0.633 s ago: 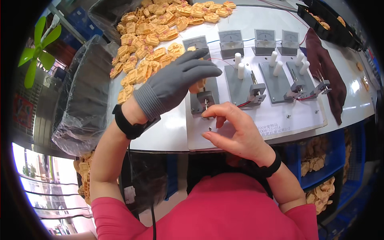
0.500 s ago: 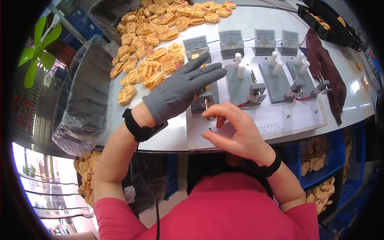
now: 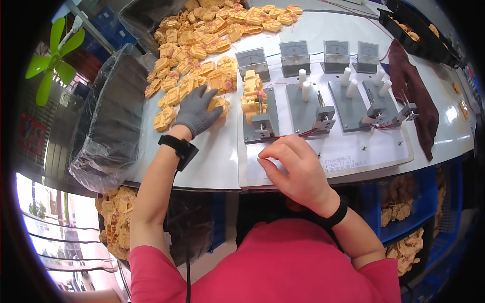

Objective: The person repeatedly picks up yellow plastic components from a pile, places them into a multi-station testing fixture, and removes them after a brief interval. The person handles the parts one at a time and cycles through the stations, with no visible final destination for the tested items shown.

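Note:
My left hand (image 3: 196,112), in a grey knit glove, reaches over the near part of a heap of yellow-orange plastic parts (image 3: 202,73). Its fingers are spread, touching or just above a single part (image 3: 218,105). Bare, my right hand (image 3: 298,169) hovers above the front of the white test board (image 3: 353,166), thumb and forefinger tips close together and nothing visible between them. Another yellow part (image 3: 251,96) sits on the leftmost grey fixture (image 3: 261,126), beside its metal pins.
More grey fixtures (image 3: 348,108) with white pegs stand to the right, with several analog meters (image 3: 294,54) behind them. A dark cloth (image 3: 417,101) lies at right, near a black tray (image 3: 419,33). At left is a plastic-lined bin (image 3: 108,116); blue crates (image 3: 409,202) sit below the table.
My left hand has left the leftmost fixture and moved left to the heap, uncovering the part on the fixture. My right hand has drawn slightly back, its fingertips closer together.

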`<state>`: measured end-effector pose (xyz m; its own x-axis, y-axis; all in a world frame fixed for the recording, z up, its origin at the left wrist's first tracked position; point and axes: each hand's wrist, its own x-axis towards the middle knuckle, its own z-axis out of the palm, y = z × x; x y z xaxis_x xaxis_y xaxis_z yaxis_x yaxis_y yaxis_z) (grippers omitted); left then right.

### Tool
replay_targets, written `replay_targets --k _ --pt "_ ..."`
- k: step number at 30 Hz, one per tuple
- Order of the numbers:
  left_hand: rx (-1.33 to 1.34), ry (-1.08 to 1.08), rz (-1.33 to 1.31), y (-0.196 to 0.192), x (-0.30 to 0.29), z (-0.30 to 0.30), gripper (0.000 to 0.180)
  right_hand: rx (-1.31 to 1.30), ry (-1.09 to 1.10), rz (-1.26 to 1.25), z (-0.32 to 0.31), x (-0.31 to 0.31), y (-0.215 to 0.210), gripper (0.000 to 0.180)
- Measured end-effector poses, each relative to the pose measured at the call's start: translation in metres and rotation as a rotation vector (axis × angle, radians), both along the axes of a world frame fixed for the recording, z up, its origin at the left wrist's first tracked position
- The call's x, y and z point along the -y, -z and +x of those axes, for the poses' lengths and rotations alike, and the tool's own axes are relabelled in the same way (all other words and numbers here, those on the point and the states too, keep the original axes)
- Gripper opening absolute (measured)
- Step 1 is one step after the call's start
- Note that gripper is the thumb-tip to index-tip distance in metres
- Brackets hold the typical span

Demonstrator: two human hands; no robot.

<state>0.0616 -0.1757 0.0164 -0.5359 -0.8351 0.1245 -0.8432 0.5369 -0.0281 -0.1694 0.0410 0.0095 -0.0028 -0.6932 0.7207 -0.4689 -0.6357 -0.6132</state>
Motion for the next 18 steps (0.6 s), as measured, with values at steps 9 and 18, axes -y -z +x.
replay_targets --k 9,18 --pt "0.115 0.003 -0.069 0.016 -0.069 -0.017 0.063 -0.039 0.036 -0.036 -0.002 0.001 0.002 0.015" --pt "-0.078 -0.168 0.115 0.013 -0.043 0.036 0.079 -0.056 0.032 -0.038 0.003 0.0 0.002 0.015"
